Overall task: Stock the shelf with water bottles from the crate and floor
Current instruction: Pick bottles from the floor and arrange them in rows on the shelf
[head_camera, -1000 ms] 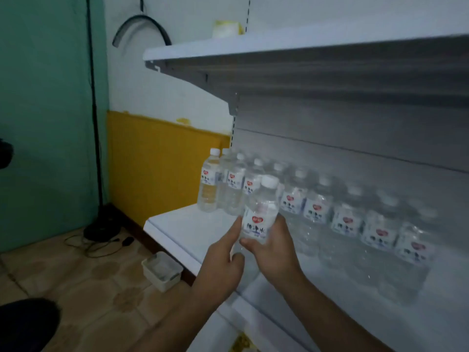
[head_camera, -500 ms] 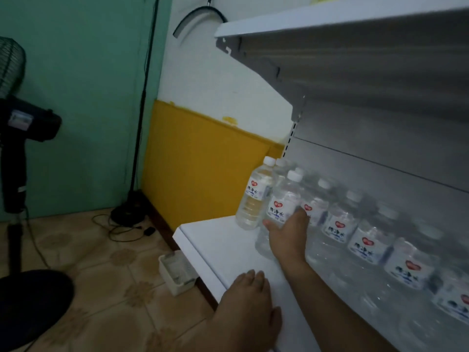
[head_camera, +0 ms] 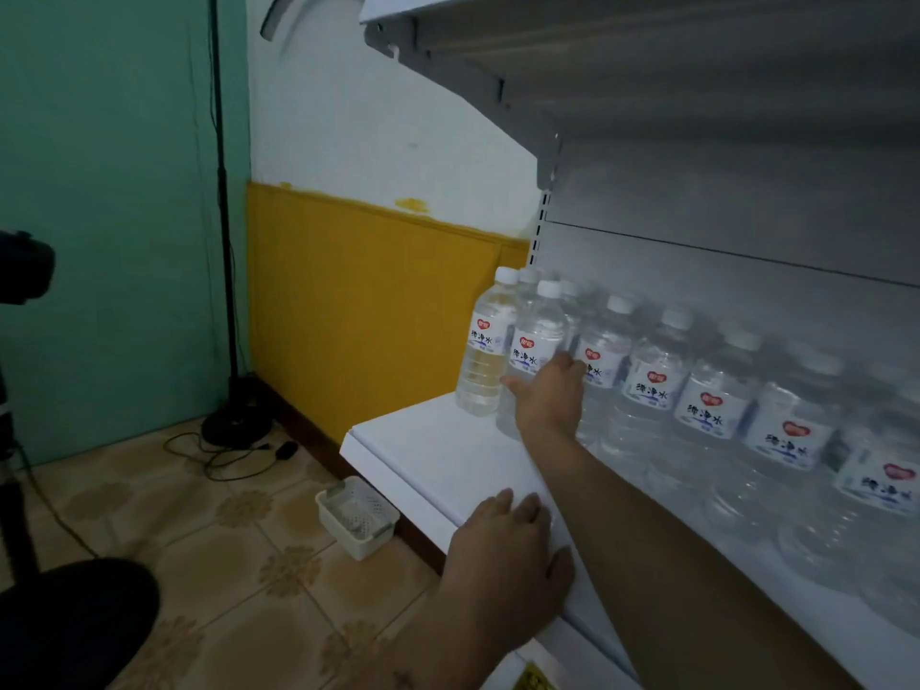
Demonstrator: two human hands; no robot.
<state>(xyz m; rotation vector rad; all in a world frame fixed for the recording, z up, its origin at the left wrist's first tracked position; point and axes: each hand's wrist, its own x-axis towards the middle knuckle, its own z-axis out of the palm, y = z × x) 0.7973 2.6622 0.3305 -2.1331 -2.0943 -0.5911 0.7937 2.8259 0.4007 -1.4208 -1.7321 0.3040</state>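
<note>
At the far left edge a dark floor fan (head_camera: 22, 271) stands on its round black base (head_camera: 74, 625), partly cut off by the frame. Behind it a thin black pole (head_camera: 221, 201) rises against the teal wall from a round black foot (head_camera: 234, 423), with loose black cable (head_camera: 224, 455) lying on the patterned tan floor tiles (head_camera: 239, 550). Right of that, a small white perforated plastic basket (head_camera: 356, 515) sits on the floor just beside the near-left corner of the white metal shelf (head_camera: 428, 455).

The left hand (head_camera: 508, 565) lies palm down on the shelf's front edge, fingers stretched out and close together, gripping nothing. Beyond it, at the shelf's left end, an upright clear plastic water bottle with white cap and yellowish contents (head_camera: 483, 351) stands alone in front. Just to its right stands the clear water bottle with white cap and red-heart label (head_camera: 535, 341), upright on the shelf, touching or nearly touching its neighbours. The right hand (head_camera: 547, 395) reaches far across the shelf and is wrapped around this bottle's lower body, thumb on the left side and fingers curled round the right. To the right, a row of matching clear water bottles (head_camera: 707, 390) runs along the grey back panel, the nearest ones blurred. A grey upper shelf (head_camera: 647, 47) hangs overhead.
</note>
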